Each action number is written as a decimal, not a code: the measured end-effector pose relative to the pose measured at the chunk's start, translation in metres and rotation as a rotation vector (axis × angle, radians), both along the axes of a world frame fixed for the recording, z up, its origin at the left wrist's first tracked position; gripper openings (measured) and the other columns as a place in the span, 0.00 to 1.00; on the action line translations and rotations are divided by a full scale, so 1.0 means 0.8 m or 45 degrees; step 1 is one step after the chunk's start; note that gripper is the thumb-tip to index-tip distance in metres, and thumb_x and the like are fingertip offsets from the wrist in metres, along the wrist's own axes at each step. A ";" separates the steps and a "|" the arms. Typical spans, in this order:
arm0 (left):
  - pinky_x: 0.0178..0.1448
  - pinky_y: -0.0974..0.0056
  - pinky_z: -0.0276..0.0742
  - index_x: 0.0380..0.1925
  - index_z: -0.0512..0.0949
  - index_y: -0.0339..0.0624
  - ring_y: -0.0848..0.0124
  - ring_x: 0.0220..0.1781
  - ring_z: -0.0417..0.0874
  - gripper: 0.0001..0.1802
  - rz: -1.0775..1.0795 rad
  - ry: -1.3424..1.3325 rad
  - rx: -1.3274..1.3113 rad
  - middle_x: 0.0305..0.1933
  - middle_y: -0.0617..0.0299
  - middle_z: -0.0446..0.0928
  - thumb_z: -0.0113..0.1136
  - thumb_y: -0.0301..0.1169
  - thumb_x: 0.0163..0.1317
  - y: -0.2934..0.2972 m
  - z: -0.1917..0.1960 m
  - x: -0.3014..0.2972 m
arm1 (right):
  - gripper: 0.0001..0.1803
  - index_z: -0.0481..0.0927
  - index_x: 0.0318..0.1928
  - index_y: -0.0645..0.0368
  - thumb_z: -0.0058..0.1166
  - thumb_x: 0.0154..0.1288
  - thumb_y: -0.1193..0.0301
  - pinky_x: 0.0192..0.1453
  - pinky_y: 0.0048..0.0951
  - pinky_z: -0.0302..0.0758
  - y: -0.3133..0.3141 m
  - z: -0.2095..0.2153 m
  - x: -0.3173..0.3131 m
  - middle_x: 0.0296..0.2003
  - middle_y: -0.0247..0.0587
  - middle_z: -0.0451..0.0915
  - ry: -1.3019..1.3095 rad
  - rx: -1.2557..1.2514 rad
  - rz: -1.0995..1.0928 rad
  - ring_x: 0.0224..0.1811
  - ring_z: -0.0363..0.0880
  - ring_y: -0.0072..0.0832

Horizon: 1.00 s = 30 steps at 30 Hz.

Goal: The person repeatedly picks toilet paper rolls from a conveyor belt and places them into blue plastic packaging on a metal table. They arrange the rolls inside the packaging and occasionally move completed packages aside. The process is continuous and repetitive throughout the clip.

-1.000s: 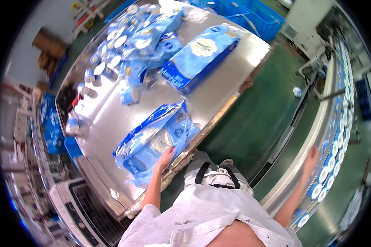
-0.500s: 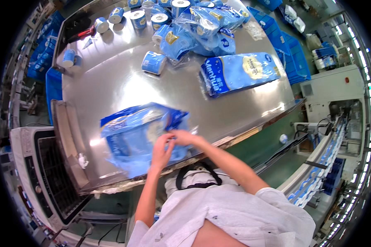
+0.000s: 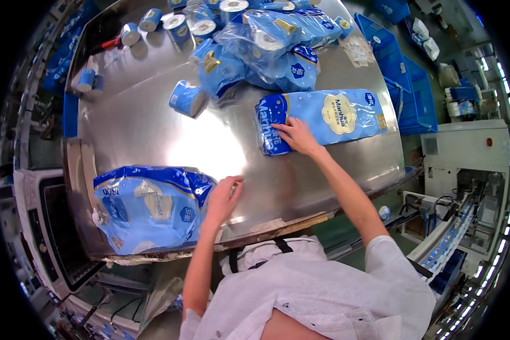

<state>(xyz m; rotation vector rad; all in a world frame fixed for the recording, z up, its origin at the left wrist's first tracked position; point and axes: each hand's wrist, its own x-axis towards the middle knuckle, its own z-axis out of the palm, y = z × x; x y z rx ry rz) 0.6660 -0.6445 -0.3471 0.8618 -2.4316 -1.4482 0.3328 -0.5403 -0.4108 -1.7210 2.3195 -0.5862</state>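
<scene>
A full blue plastic-wrapped pack of rolls [image 3: 311, 116] lies flat on the metal table, its dark blue end to the left. My right hand [image 3: 297, 137] rests on that end with fingers stretched out, touching the wrapper but not wrapped round it. Nearer me on the left, a limp, crumpled blue plastic bag [image 3: 136, 201] is spread at the table's front edge. Just right of this bag, my left hand [image 3: 225, 197] hovers with fingers loosely extended and nothing in them. A single wrapped roll [image 3: 184, 99] lies on its side left of the full pack.
Farther back is a heap of bagged rolls [image 3: 255, 51], with several loose rolls [image 3: 175, 25] beside it. Blue crates [image 3: 416, 96] stand beyond the table's right edge. A red-handled tool [image 3: 112, 42] lies at the back left. A conveyor [image 3: 445, 243] runs at the right.
My hands have separated and let go of the plastic bag, which now lies farther left. My right hand has reached forward and right onto the full pack.
</scene>
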 end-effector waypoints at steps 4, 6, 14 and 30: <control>0.54 0.55 0.80 0.51 0.82 0.39 0.54 0.49 0.84 0.11 0.053 -0.119 0.199 0.48 0.51 0.84 0.61 0.31 0.72 0.064 -0.027 -0.038 | 0.14 0.89 0.55 0.34 0.57 0.74 0.57 0.56 0.45 0.73 0.041 -0.003 -0.091 0.40 0.43 0.79 0.038 0.123 0.054 0.48 0.79 0.42; 0.55 0.55 0.80 0.51 0.82 0.38 0.54 0.50 0.84 0.12 0.073 -0.193 0.251 0.49 0.51 0.84 0.60 0.31 0.73 0.092 -0.032 -0.047 | 0.14 0.90 0.55 0.34 0.57 0.74 0.57 0.54 0.46 0.74 0.077 0.022 -0.153 0.40 0.44 0.81 0.059 0.266 -0.020 0.47 0.80 0.43; 0.50 0.60 0.80 0.54 0.82 0.43 0.61 0.48 0.85 0.13 0.030 -0.315 0.243 0.51 0.55 0.84 0.62 0.32 0.72 0.110 -0.027 -0.116 | 0.20 0.83 0.64 0.45 0.53 0.76 0.63 0.52 0.45 0.80 0.392 0.050 -0.478 0.38 0.49 0.81 0.126 0.636 -0.669 0.46 0.82 0.48; 0.58 0.48 0.78 0.55 0.75 0.37 0.48 0.53 0.82 0.23 -0.127 -0.229 -0.513 0.48 0.47 0.81 0.68 0.29 0.60 0.044 -0.071 -0.346 | 0.24 0.80 0.52 0.61 0.69 0.59 0.63 0.58 0.47 0.74 0.138 0.007 -0.185 0.48 0.49 0.82 0.048 -0.038 -0.232 0.54 0.79 0.48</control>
